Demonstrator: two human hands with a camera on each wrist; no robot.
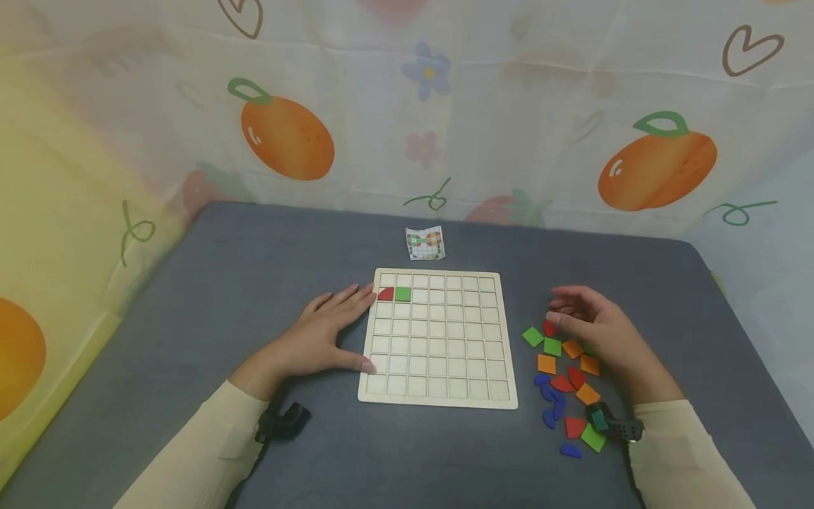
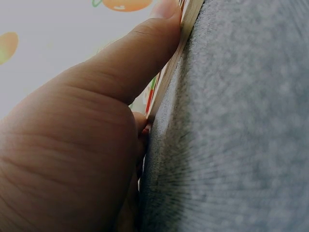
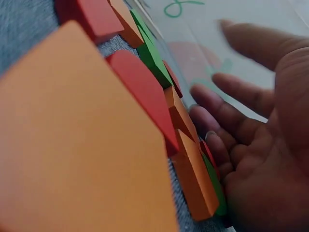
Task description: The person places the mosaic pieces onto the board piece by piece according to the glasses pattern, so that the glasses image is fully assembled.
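A pale wooden grid board point(image 1: 445, 348) lies on the grey table. Two pieces sit side by side in its second row: a red quarter-circle piece point(image 1: 385, 295) and a green square point(image 1: 403, 294). My left hand point(image 1: 321, 339) rests along the board's left edge, fingers straight and thumb point(image 2: 145, 53) spread onto the lower rim. Over the far end of a loose pile of pieces, my right hand point(image 1: 604, 331) hovers with loosely bent fingers and thumb apart, nothing between them. Beneath its fingertips shows a red piece point(image 1: 550, 328); a green square point(image 1: 552, 346) lies nearby.
Right of the board, the scattered pile also includes orange squares point(image 1: 546, 363), blue curved pieces point(image 1: 550, 418) and red quarter-circles point(image 1: 575, 427). A small printed pattern card point(image 1: 425, 244) lies beyond the board. A patterned cloth point(image 1: 509, 106) hangs behind the table.
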